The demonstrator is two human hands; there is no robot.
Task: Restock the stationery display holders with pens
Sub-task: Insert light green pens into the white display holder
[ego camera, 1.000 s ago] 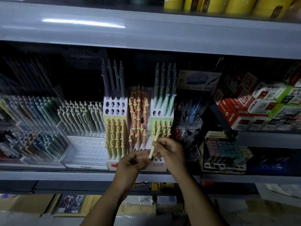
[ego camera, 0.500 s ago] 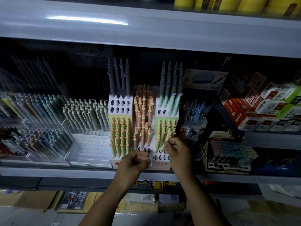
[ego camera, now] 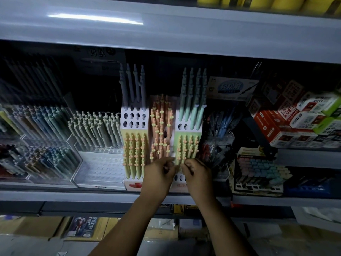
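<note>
As both reach forward, left hand (ego camera: 158,175) nearly touches right hand (ego camera: 198,175).

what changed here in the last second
The right hand moved its light green pen from mid-air into the front green rows of the right-hand holder; the left hand rose beside it. Whether either grips now is blurred. The orange pens stayed put.

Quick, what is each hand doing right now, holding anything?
Left hand: fingers curled; contents cannot be told.
Right hand: seems to pinch a pale green pen.
</note>
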